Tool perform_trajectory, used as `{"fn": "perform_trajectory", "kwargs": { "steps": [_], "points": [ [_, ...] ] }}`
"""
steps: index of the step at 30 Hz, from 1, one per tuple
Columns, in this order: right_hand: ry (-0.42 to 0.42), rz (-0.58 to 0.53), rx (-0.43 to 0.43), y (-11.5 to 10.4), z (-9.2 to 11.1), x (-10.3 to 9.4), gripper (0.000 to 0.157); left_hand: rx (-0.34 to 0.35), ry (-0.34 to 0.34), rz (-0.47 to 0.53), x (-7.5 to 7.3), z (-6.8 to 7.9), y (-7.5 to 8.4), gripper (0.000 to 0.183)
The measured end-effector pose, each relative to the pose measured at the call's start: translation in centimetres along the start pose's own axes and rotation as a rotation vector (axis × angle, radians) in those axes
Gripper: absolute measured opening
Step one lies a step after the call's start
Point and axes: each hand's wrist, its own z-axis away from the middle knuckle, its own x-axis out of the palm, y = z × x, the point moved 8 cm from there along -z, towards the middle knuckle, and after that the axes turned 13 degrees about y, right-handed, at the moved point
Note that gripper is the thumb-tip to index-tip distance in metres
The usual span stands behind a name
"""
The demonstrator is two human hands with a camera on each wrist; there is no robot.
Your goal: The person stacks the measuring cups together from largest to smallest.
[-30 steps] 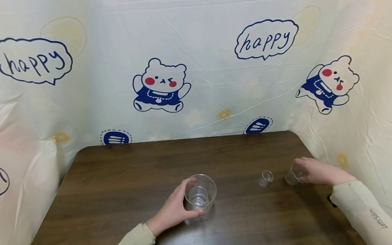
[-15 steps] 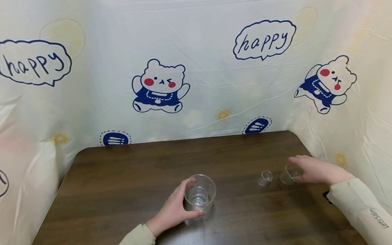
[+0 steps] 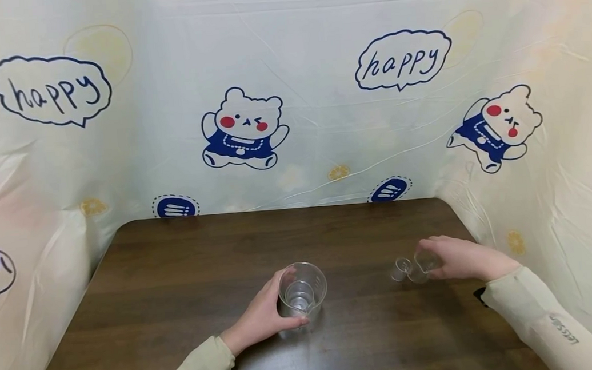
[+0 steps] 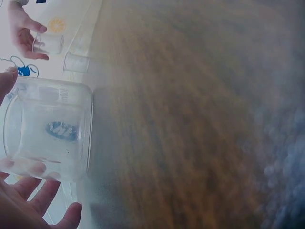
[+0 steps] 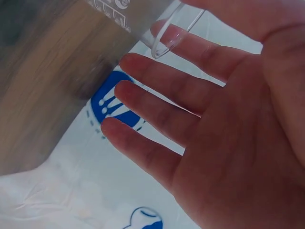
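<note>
My left hand (image 3: 261,319) grips a large clear beaker (image 3: 319,285) standing near the middle of the table, thumb at the near side and fingers around the far side. A smaller beaker (image 3: 300,297) sits inside it. Over on the right, my right hand (image 3: 463,258) holds another small clear beaker (image 3: 420,269) near its rim between thumb and index finger; the other fingers extend loosely in the right wrist view. Seen from the left wrist, this beaker (image 4: 49,43) hangs higher than the smallest beaker (image 4: 77,62). In the head view it overlaps that one's right side.
The brown wooden table (image 3: 203,254) has rounded far corners. A pale printed curtain (image 3: 318,132) with bears and lettering hangs behind it and along both sides.
My right hand has moved left with its beaker, from the right part of the table up beside the smallest beaker. The left hand and the large beaker stay put.
</note>
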Motion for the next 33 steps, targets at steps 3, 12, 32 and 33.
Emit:
{"fn": "perform_trajectory", "kwargs": {
  "steps": [3, 12, 32, 33],
  "points": [
    [-0.003, 0.005, -0.02, -1.0, -0.2, -0.1, 0.036, 0.001, -0.001, 0.003, 0.1, 0.0, 0.1, 0.104],
    [0.053, 0.064, -0.11, -4.0, -1.2, -1.0, 0.034, 0.008, 0.004, -0.003, 0.0, -0.1, 0.2, 0.104],
    [0.104, 0.187, -0.312, -10.3, -3.0, -2.5, 0.037, 0.001, -0.001, -0.014, 0.1, -0.1, -0.1, 0.104],
    [0.11, 0.19, -0.322, -10.5, -3.1, -2.5, 0.036, 0.004, 0.001, -0.015, 0.1, -0.1, -0.1, 0.104]
  ]
}}
